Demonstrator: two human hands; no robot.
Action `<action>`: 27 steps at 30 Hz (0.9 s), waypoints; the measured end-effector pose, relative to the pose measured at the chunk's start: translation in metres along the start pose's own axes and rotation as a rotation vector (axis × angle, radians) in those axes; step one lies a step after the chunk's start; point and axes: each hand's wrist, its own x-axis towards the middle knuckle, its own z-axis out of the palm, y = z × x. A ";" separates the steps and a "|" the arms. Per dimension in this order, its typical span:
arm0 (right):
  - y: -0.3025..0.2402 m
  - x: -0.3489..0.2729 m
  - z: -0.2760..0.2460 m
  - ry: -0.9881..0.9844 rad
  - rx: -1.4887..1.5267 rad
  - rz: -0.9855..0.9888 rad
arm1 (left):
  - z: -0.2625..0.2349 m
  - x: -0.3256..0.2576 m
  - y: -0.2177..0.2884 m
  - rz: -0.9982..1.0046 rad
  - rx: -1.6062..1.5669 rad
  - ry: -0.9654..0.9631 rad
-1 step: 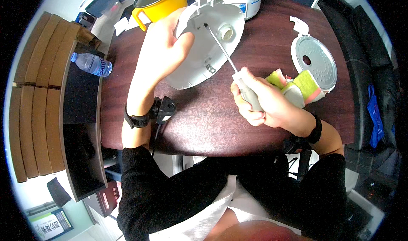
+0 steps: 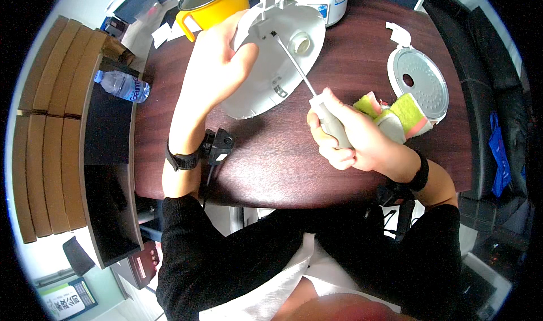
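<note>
My left hand (image 2: 218, 66) grips the left edge of a white plastic lid shell (image 2: 263, 77), thumb on its inner face. The shell is tilted up over the table, showing its hollow inside and a short round collar (image 2: 300, 43). My right hand (image 2: 353, 131) is closed around the pale grey handle of a screwdriver (image 2: 331, 123). Its thin metal shaft points up and left, and the tip meets a small dark spot in the shell near the hinge end. Whether a screw sits there is too small to tell.
Beside my right hand lie green-and-pink sponge pieces (image 2: 410, 114) and a round grey lid plate (image 2: 418, 77) with a hole. Behind the shell stand a yellow pot (image 2: 218, 7) and a white appliance body (image 2: 336, 4). A water bottle (image 2: 121, 86) lies left of the brown table (image 2: 271, 168).
My right hand and the screwdriver handle have shifted very slightly. The shell and my left hand look the same.
</note>
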 end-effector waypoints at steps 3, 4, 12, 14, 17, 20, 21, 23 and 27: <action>-0.004 -0.003 -0.002 0.021 -0.070 0.002 | 0.004 0.002 -0.004 0.129 0.029 0.116; -0.005 -0.003 -0.004 0.069 -0.188 -0.044 | 0.004 0.002 -0.005 0.118 0.005 0.111; -0.037 -0.013 -0.018 0.798 -1.593 -0.780 | -0.001 0.003 -0.011 0.047 -0.040 0.073; -0.041 -0.018 -0.013 0.894 -1.788 -0.920 | -0.005 0.001 -0.008 0.011 -0.051 0.009; -0.040 -0.020 -0.010 0.901 -1.818 -0.934 | -0.004 0.001 -0.007 0.033 -0.024 -0.019; -0.035 -0.017 -0.016 0.811 -1.716 -0.858 | -0.006 0.003 -0.011 0.041 -0.029 -0.065; -0.034 -0.015 -0.018 0.766 -1.666 -0.823 | -0.008 0.004 -0.012 0.036 -0.039 -0.087; -0.034 -0.012 -0.021 0.721 -1.572 -0.812 | -0.005 0.003 -0.013 0.065 -0.023 -0.053; -0.031 -0.008 -0.021 0.713 -1.463 -0.728 | -0.005 0.004 -0.011 0.058 -0.011 -0.062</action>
